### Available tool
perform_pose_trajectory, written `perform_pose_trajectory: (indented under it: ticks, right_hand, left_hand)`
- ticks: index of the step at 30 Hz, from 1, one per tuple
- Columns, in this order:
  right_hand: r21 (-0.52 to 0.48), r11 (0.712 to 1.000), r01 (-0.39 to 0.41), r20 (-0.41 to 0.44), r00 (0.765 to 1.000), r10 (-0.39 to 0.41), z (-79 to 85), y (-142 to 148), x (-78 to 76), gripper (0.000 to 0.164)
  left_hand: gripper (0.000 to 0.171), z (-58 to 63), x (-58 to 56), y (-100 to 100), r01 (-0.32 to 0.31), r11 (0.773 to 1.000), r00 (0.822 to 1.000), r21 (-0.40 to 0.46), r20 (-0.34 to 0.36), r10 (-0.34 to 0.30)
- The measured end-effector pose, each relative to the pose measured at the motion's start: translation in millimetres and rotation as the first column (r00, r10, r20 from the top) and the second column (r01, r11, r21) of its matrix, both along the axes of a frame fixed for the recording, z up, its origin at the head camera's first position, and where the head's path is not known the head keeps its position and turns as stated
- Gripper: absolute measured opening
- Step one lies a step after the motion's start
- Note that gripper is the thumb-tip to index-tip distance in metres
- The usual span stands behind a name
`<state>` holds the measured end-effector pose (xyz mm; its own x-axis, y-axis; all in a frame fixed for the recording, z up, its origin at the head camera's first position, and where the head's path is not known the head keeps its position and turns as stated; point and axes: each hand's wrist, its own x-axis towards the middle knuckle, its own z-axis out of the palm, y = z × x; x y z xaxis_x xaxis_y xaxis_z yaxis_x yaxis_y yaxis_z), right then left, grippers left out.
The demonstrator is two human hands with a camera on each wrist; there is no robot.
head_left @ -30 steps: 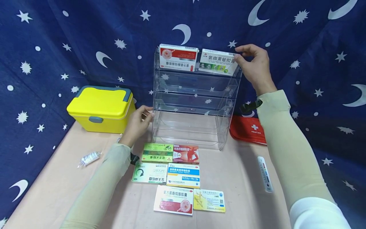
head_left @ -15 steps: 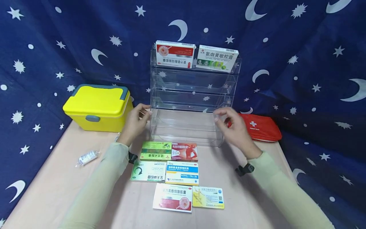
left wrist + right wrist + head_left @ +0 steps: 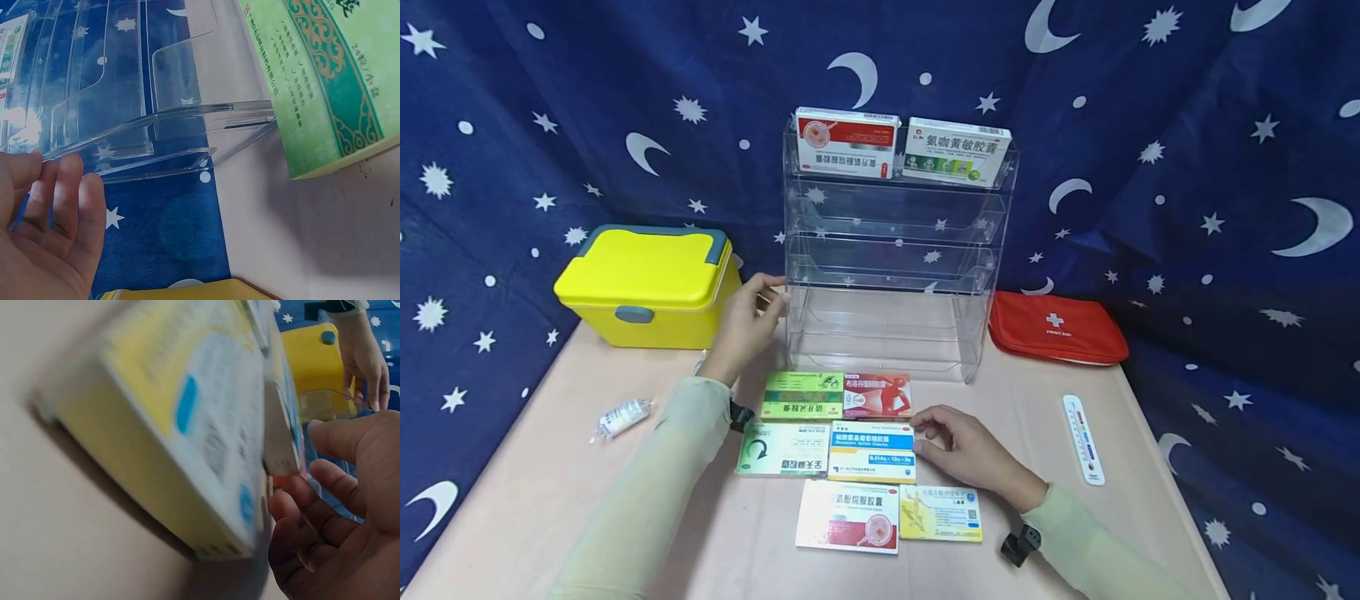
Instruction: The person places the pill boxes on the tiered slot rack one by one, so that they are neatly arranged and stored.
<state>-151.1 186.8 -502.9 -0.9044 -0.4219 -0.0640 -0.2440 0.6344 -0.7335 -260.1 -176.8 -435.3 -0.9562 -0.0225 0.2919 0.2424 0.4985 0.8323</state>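
My left hand (image 3: pixel 748 321) pinches the left side edge of a clear tiered display rack (image 3: pixel 887 350), also seen in the left wrist view, where thumb and fingertips (image 3: pixel 72 169) meet at the plastic edge. Two medicine boxes stand in the rack's top tier: a red-and-white box (image 3: pixel 847 146) and a white-and-green box (image 3: pixel 955 154). My right hand (image 3: pixel 966 450) is at the right end of a blue, white and orange medicine box (image 3: pixel 872 454), fingers loosely bent and apart from the thumb. Whether it touches that box cannot be made out.
Around that box lie green (image 3: pixel 803 396), red (image 3: pixel 877 396), white-green (image 3: pixel 784 450), red-white (image 3: pixel 847 517) and yellow (image 3: pixel 940 513) medicine boxes. A yellow case (image 3: pixel 643 287) and a wrapped roll (image 3: pixel 622 418) are left; a red first-aid pouch (image 3: pixel 1056 327) and a thermometer (image 3: pixel 1083 439) are right.
My right hand has come down from the white-and-green box in the top tier to the boxes on the table, letting go of that box. My left hand has stayed at the rack's edge.
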Motion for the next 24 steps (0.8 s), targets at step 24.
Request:
perform_pose_trajectory:
  ticks: [24]
  right_hand:
    - [0.074, 0.995, 0.068, 0.031, 0.997, -0.071, -5.4, -11.2, 11.2, 0.061]
  left_hand:
    - [0.028, 0.7, 0.1, 0.1, -0.011, 1.0, 1.0, -0.011, 0.017, 0.011]
